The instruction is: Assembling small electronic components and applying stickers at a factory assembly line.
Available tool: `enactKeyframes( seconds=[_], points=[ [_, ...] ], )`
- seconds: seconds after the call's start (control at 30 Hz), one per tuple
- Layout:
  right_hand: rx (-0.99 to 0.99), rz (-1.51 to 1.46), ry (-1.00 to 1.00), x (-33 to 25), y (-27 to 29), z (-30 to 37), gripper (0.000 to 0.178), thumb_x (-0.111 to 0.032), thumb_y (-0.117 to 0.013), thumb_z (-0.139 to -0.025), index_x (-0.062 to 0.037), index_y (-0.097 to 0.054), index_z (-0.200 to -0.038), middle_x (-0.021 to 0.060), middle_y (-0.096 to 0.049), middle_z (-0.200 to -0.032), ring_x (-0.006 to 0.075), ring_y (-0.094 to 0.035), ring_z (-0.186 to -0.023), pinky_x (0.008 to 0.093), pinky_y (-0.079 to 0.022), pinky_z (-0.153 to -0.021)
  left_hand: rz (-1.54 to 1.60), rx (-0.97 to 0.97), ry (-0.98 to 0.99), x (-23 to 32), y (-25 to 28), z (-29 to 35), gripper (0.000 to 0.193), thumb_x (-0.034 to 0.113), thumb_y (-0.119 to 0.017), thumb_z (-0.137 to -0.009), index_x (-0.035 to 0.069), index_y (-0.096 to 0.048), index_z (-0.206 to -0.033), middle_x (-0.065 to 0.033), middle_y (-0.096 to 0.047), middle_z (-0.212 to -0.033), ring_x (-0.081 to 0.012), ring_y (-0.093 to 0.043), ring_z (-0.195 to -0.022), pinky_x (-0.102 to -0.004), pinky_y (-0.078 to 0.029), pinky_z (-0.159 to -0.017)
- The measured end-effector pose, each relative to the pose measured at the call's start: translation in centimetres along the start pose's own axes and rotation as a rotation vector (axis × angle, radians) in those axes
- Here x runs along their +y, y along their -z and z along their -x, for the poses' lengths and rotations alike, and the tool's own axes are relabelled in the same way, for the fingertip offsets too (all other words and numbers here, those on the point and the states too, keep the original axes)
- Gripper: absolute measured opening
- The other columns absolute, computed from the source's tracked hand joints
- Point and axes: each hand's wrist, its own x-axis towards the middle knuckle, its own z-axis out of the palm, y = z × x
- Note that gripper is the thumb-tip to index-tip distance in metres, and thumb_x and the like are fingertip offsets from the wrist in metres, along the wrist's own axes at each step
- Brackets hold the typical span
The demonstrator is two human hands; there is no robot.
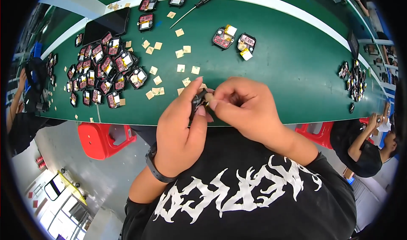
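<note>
My left hand [178, 130] is closed around a small black device housing [197, 100] near the front edge of the table, with its thumb along the near side. Against that housing, the thumb and forefinger of my right hand [252, 108] are pinched together. What lies between those fingertips is too small and covered to make out. Two opened black housings with red circuit boards [222, 40] and pale, yellow-taped parts lie beyond my hands. Small tan square pieces [181, 68] are scattered to the left of them.
A heap of similar black housings [106, 66] covers the left of the green table [296, 79], beside a dark flat tray [108, 26]. A screwdriver [205, 0] lies at the back. More housings [356, 85] are far right. Red stools [95, 140] stand below; people sit at both sides.
</note>
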Motion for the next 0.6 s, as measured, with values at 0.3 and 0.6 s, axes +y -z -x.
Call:
enactKeyframes(
  seconds=[0.3,0.6],
  points=[
    [-0.038,-0.039,-0.175,-0.5,0.0,0.3,0.041,-0.006,-0.073,-0.089,0.0001,-0.058,-0.127,0.0025,-0.064,-0.105,-0.0009,-0.044,-0.060,0.0197,-0.038,-0.052,0.664,0.014,0.367,0.6,0.5,-0.3,0.048,-0.001,-0.046,-0.102,-0.004,-0.037,-0.149,-0.0178,-0.065,-0.126,-0.0107,-0.063,-0.075,-0.0226,-0.050,-0.062],
    [-0.118,-0.323,-0.425,-0.9,0.6,-0.3,0.027,-0.009,-0.075,-0.091,0.0025,-0.066,-0.114,0.0021,-0.069,-0.084,0.0015,-0.054,-0.067,0.0205,-0.040,-0.056,0.608,0.058,0.296,-0.1,-0.2,0.3,0.045,-0.001,-0.046,-0.102,-0.005,-0.040,-0.147,-0.0153,-0.062,-0.127,-0.0116,-0.064,-0.077,-0.0229,-0.049,-0.062]
  ],
)
